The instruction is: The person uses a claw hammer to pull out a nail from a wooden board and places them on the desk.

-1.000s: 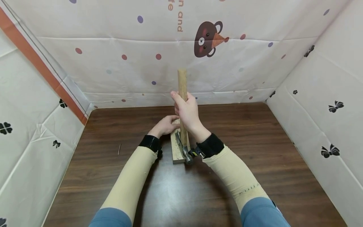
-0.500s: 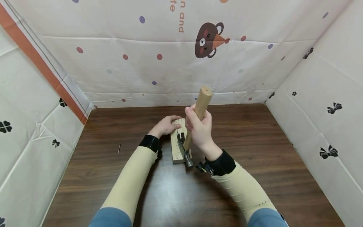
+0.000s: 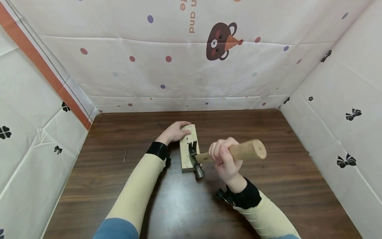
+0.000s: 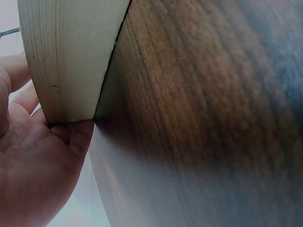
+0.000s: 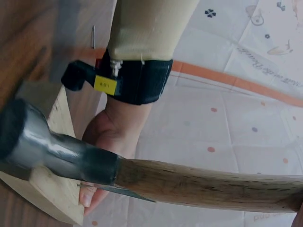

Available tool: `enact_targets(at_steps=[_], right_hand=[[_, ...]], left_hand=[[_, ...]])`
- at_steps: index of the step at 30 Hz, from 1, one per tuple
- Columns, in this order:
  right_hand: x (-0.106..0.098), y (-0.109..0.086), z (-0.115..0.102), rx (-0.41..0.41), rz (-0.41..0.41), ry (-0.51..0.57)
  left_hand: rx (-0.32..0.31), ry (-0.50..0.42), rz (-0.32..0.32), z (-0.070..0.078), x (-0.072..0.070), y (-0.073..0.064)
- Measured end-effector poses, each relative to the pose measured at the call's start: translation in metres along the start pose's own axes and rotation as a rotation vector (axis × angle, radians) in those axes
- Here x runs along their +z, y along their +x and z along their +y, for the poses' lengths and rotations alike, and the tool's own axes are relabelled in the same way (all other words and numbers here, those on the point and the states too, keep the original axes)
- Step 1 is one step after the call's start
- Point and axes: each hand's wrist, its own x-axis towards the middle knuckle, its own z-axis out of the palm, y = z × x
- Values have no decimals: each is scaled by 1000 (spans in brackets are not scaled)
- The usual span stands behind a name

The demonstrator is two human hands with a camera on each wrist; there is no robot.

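On the table lies a pale wooden block (image 3: 185,161), its long side pointing away from me. My left hand (image 3: 173,133) grips the block's far end, thumb on top and fingers round the edge. A claw hammer (image 3: 198,170) sits over the block, claw toward the far end and striking face beyond the near right corner. My right hand (image 3: 225,161) is wrapped round its wooden handle, which leans to the right. In the right wrist view the hammer (image 5: 189,182) crosses in front of the block (image 5: 66,118). Small dark marks dot the block's top near the claw.
A loose nail (image 3: 125,156) lies on the brown wooden table (image 3: 119,186), left of my left forearm. White printed sheeting (image 3: 134,76) walls the table at the back and both sides.
My right hand has swung the hammer handle from upright over to the right and down toward me, pivoting about the head on the block. The left hand and block have stayed put.
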Motion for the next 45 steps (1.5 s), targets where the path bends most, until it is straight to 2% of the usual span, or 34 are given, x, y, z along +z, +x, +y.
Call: enact_targets(at_steps=[6,21,30,34,38,41,45], right_hand=[[4,-5,-6,-76,-44,40],[6,-8,-6,-48,-63,53],[8,-6,-7,-61,-52,47],[7,-4,-6,-59,-44,46],[6,-4,-4,-51,-26,38],[6,-4,-4,-45,-20,43],[7,-4,-4,-51,-8,58]], left_hand=[[-1,-9,3,6,-3,-4],[-19,-1,22,1,-3,-8],[130,147,90,0,3,-16],[187,148,122,-2,0,-16],[243,115,211,-7,-8,-19],[280,86,276,-7,-17,-30],[345,75,308,-2,-28,-53]])
